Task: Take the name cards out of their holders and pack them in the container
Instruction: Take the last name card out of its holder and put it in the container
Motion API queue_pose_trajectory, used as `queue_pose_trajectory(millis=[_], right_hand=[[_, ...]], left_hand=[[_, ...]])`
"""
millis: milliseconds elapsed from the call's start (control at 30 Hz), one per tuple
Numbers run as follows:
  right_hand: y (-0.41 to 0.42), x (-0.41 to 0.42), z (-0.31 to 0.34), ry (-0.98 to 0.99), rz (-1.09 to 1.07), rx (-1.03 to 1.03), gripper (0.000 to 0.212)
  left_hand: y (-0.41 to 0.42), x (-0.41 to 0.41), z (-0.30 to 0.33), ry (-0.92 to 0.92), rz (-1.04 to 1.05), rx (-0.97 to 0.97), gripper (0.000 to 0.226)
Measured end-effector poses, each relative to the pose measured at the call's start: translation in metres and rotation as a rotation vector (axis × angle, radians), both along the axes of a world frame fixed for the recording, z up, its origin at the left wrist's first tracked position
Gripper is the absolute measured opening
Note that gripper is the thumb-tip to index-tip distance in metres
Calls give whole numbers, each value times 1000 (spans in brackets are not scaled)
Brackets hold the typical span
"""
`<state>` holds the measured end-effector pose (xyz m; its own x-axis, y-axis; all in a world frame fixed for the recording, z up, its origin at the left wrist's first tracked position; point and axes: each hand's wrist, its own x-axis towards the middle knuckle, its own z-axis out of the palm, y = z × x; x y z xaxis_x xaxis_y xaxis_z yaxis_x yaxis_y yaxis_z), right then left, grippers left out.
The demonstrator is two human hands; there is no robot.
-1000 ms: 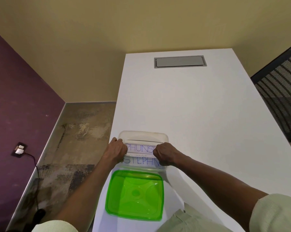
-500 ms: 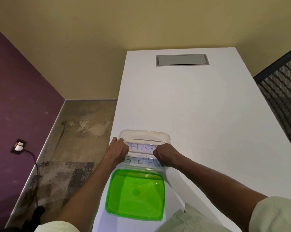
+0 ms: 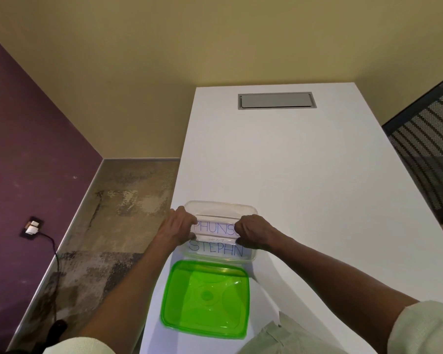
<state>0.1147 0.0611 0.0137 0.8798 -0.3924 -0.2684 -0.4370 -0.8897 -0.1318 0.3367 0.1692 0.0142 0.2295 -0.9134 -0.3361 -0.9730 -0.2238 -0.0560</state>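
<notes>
White table (image 3: 317, 175): both hands' grips (image 3: 175, 229) (image 3: 253, 232) pinch and partly hide the "PHUNS" card (image 3: 214, 228).

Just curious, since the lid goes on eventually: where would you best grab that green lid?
Probably the green lid by its raised rim at the near edge, from the person's side. It lies flat on the white table; only the rim offers purchase, and the clear container crowds its far edge.

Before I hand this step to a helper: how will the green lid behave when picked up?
The green lid looks thin and translucent, so probably light and somewhat flexible. It lies flat on the white table, unlikely to roll. Its glossy surface may be a little slippery.
</notes>
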Motion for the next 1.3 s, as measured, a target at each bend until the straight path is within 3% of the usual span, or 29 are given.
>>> queue_pose_trajectory(millis=[267,467,867,1067,1167,1300], right_hand=[[-10,-12,14,-272,-183,-111,17],[-11,-30,12,-390,-440,-57,17],[-2,-33,-7,-278,-1015,469,37],[8,-28,-12,-304,-1095,635,25],[9,-28,-14,-329,-1103,629,13],[7,-29,-20,-368,-1093,652,16]], left_hand=[[2,7,19,226,309,-360,35],[8,17,16,342,612,-450,26],[19,19,-6,647,906,-409,31],[23,12,-13,849,1055,-380,22],[24,11,-14,858,1057,-382,22],[24,9,-16,858,1088,-414,24]])
